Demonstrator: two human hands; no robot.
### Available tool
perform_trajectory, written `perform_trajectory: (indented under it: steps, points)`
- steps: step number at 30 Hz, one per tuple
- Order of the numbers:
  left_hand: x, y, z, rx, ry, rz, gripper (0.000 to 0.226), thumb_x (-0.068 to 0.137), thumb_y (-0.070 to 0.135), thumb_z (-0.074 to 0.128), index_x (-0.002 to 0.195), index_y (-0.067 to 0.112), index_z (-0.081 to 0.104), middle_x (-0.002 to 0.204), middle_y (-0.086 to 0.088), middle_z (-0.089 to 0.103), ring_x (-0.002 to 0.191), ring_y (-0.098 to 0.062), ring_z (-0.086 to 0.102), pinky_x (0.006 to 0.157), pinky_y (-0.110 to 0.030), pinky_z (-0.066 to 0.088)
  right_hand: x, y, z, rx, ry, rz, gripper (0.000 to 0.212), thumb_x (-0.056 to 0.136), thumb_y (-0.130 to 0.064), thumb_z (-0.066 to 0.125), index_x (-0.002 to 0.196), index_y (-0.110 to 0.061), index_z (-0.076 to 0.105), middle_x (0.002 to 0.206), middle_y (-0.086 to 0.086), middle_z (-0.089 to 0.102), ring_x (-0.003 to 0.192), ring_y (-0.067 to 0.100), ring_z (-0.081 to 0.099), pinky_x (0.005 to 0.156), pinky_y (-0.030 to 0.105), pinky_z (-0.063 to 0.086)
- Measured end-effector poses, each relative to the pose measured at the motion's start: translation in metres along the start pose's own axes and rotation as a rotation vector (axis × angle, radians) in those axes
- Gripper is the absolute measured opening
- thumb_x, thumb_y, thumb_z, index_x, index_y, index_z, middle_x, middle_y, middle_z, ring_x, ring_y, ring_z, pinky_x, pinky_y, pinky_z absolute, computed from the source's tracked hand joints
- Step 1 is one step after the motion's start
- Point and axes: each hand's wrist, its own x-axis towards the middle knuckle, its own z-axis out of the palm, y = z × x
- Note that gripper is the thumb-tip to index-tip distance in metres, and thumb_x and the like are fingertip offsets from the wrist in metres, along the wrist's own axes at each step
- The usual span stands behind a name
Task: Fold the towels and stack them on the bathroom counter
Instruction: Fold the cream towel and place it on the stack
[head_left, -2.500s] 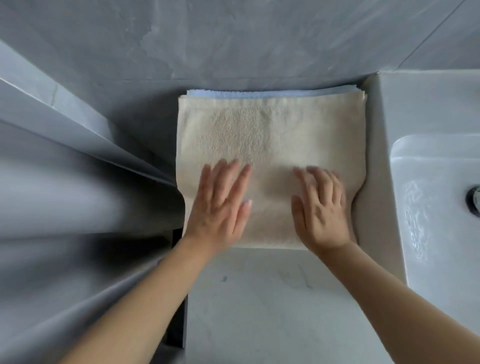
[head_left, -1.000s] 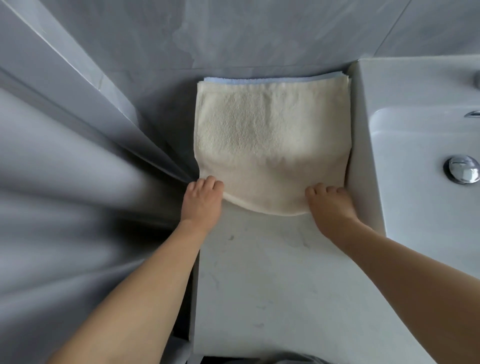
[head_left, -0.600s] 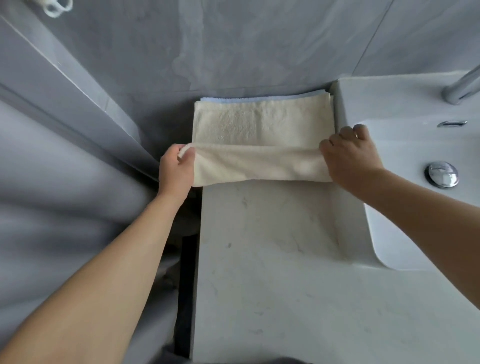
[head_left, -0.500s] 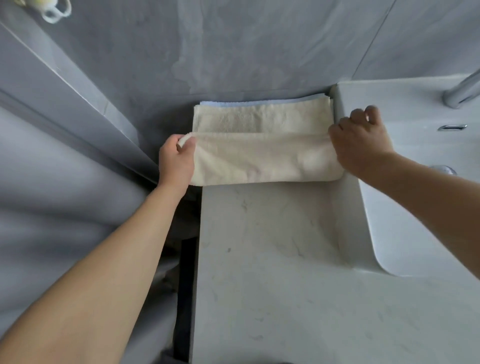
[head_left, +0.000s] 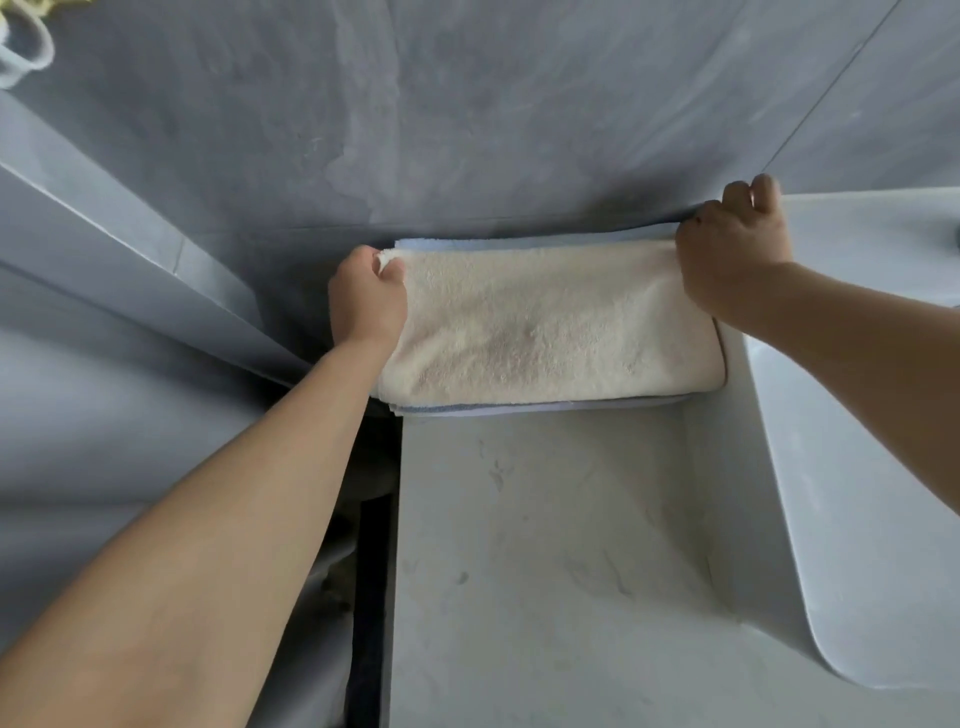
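A cream towel (head_left: 545, 327) lies folded in half at the back of the white counter (head_left: 545, 571), against the grey wall. Beneath it a light blue towel (head_left: 519, 410) shows as thin edges at the front and back. My left hand (head_left: 366, 296) pinches the cream towel's far left corner. My right hand (head_left: 732, 249) grips its far right corner next to the sink's rim.
A white sink basin (head_left: 857, 493) takes up the right side, its raised wall touching the towels. A dark gap (head_left: 371, 597) runs along the counter's left edge beside a grey partition (head_left: 130, 260). A white cup (head_left: 23, 49) hangs top left.
Both hands took the cream towel's near edge, lifted it and carried it over to the far edge by the wall, folding the towel in half. The blue towel's front edge now shows.
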Motion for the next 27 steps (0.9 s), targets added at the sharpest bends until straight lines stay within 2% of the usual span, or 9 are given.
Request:
perform_trajectory:
  steps: [3, 7, 11, 13, 15, 18, 21, 24, 27]
  points:
    - [0.001, -0.002, 0.012, 0.066, 0.055, 0.039, 0.024, 0.103, 0.026, 0.053, 0.111, 0.005, 0.061, 0.104, -0.003, 0.062, 0.093, -0.02, 0.056, 0.076, -0.029, 0.039, 0.01, -0.005, 0.004, -0.001, -0.034, 0.044, 0.035, 0.082, -0.018, 0.047, 0.114, -0.022, 0.063, 0.112, 0.002, 0.055, 0.117, 0.029, 0.037, 0.108, 0.04, 0.013]
    - [0.002, -0.002, 0.021, 0.133, 0.117, 0.04, 0.023, 0.103, 0.027, 0.051, 0.11, 0.006, 0.059, 0.108, -0.004, 0.065, 0.1, -0.026, 0.06, 0.074, -0.031, 0.039, 0.016, -0.007, 0.007, 0.078, -0.028, 0.107, 0.039, 0.078, -0.017, 0.045, 0.111, -0.017, 0.064, 0.107, 0.007, 0.052, 0.114, 0.03, 0.033, 0.104, 0.045, 0.008]
    - [-0.002, 0.0, 0.025, 0.191, 0.118, 0.05, 0.024, 0.104, 0.027, 0.048, 0.111, 0.006, 0.056, 0.108, -0.009, 0.066, 0.098, -0.029, 0.062, 0.072, -0.036, 0.042, 0.013, -0.001, 0.013, 0.227, 0.043, 0.148, 0.031, 0.08, -0.016, 0.044, 0.103, -0.009, 0.062, 0.106, 0.013, 0.051, 0.113, 0.032, 0.037, 0.1, 0.043, 0.01]
    - [-0.003, 0.006, 0.023, 0.198, 0.134, 0.027, 0.023, 0.104, 0.027, 0.049, 0.114, 0.007, 0.055, 0.111, -0.008, 0.065, 0.102, -0.029, 0.061, 0.074, -0.035, 0.04, 0.013, -0.003, 0.014, 0.325, 0.086, 0.192, 0.032, 0.081, -0.014, 0.047, 0.109, -0.003, 0.058, 0.111, 0.018, 0.049, 0.113, 0.035, 0.037, 0.105, 0.045, 0.014]
    - [-0.01, 0.013, 0.021, 0.243, 0.213, 0.038, 0.024, 0.098, 0.027, 0.056, 0.115, 0.01, 0.054, 0.116, -0.008, 0.062, 0.108, -0.03, 0.057, 0.085, -0.038, 0.038, 0.005, -0.014, 0.009, 0.478, 0.177, 0.221, 0.04, 0.082, -0.018, 0.053, 0.119, -0.003, 0.049, 0.119, 0.021, 0.043, 0.113, 0.036, 0.039, 0.106, 0.049, 0.02]
    - [-0.04, 0.021, 0.026, 0.321, 0.299, 0.334, 0.037, 0.085, 0.022, 0.06, 0.12, 0.011, 0.056, 0.128, -0.011, 0.055, 0.116, -0.034, 0.051, 0.096, -0.045, 0.035, -0.023, -0.054, 0.0, 0.68, 0.328, 0.099, 0.047, 0.09, -0.035, 0.05, 0.13, -0.01, 0.045, 0.129, 0.021, 0.044, 0.113, 0.038, 0.044, 0.101, 0.048, 0.028]
    - [-0.068, 0.022, 0.045, 0.335, -0.009, 0.689, 0.045, 0.09, 0.021, 0.054, 0.132, 0.007, 0.057, 0.148, -0.014, 0.047, 0.135, -0.037, 0.044, 0.112, -0.05, 0.03, -0.038, -0.089, 0.007, 0.782, 0.198, -0.086, 0.054, 0.097, -0.037, 0.042, 0.145, -0.013, 0.038, 0.149, 0.014, 0.036, 0.134, 0.034, 0.035, 0.112, 0.047, 0.021]
    - [-0.071, 0.02, 0.064, 0.494, -0.337, 0.689, 0.063, 0.101, 0.044, 0.037, 0.157, 0.017, 0.028, 0.167, -0.004, 0.017, 0.154, -0.027, 0.012, 0.124, -0.051, 0.005, -0.029, -0.096, 0.029, 0.871, 0.024, -0.061, 0.062, 0.1, -0.05, 0.024, 0.156, -0.027, 0.01, 0.164, 0.001, 0.003, 0.15, 0.021, -0.003, 0.12, 0.045, -0.006]
    - [-0.061, 0.011, 0.076, 0.617, -0.382, 0.65, 0.068, 0.101, 0.055, 0.016, 0.161, 0.026, 0.001, 0.169, 0.005, -0.005, 0.155, -0.018, -0.009, 0.124, -0.047, -0.01, -0.023, -0.093, 0.044, 0.784, 0.03, -0.106, 0.064, 0.097, -0.059, 0.008, 0.155, -0.035, -0.001, 0.164, -0.003, -0.008, 0.149, 0.017, -0.013, 0.119, 0.042, -0.014]
